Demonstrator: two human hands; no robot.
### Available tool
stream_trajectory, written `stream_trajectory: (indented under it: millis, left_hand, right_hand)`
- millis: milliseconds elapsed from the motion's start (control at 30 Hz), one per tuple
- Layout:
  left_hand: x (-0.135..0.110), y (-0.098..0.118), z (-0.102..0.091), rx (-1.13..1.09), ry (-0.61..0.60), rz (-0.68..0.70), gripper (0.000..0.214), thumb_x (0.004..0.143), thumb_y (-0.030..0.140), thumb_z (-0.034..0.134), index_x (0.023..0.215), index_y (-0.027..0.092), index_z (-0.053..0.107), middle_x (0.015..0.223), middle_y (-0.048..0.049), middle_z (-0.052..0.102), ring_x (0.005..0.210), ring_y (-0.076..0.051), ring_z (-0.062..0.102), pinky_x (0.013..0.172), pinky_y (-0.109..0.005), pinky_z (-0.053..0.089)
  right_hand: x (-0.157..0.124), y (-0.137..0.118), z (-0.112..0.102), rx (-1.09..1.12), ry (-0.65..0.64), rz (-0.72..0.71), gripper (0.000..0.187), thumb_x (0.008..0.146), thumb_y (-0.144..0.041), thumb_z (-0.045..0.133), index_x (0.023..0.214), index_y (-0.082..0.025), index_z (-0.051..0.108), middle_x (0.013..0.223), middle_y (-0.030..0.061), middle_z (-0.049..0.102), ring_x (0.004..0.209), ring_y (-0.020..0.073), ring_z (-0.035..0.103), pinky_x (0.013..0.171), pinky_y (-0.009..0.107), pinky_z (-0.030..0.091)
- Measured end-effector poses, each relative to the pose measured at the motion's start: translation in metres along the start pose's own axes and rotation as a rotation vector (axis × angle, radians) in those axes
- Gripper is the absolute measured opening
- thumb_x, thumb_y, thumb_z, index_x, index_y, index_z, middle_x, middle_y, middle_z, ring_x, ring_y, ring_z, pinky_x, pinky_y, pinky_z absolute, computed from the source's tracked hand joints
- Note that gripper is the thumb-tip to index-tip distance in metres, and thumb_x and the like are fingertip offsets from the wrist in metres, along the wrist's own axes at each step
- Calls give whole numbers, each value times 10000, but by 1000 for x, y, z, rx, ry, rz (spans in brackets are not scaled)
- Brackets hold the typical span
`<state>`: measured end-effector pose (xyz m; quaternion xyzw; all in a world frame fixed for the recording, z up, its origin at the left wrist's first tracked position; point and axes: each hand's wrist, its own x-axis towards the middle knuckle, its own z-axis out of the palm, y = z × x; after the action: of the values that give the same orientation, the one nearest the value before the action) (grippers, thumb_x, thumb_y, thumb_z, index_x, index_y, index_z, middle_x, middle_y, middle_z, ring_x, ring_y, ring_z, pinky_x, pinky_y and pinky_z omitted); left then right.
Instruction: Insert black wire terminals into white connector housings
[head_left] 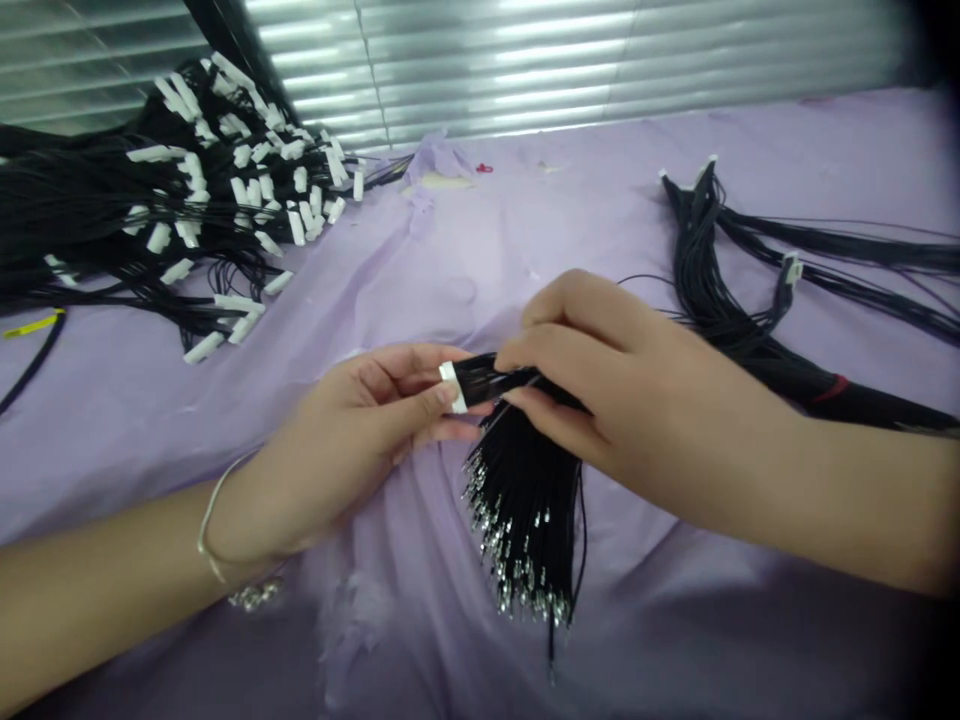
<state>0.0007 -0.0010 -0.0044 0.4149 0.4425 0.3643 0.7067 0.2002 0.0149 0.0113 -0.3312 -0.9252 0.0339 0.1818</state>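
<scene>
My left hand pinches a white connector housing between thumb and fingers. Black wires run out of the housing toward the right. Those wires are gripped by my right hand, thumb and fingers closed around them close to the housing. Below my right hand hangs a thick bunch of black wires with bare silver terminals on their ends. How this bunch is held is partly hidden behind my right fingers.
A large pile of black cables with white connectors lies at the left. More black wire bundles spread at the right, one tied with a red band. A wrinkled purple cloth covers the table; window blinds stand behind.
</scene>
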Motion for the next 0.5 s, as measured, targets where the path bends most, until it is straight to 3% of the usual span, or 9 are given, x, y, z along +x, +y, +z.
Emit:
stream_trajectory:
  millis: [200,300,500]
  left_hand:
    - [8,4,-6,-49,41,78,128,830,142,652,919,173,737,953,-36,729,832,-110,660,770,-160,533]
    - [12,3,-8,-69,1,93,130,812,121,670,911,168,740,916,-27,727,797,-97,654,786,-166,535]
    - [16,4,-9,-74,35,56,156,820,87,655,951,138,722,976,-38,716,837,-102,653,826,-187,541]
  right_hand:
    - [-7,1,-2,-103,-262,-91,212,866,-80,458,841,-148,658,807,65,575,693,162,522,638,296,427]
    - [-3,6,5,-126,-255,-43,199,853,-60,485,878,-139,666,795,60,557,671,158,510,644,301,422]
    - [1,20,9,102,-241,-6,105,898,-167,505,856,-165,601,918,48,543,750,135,505,707,275,429]
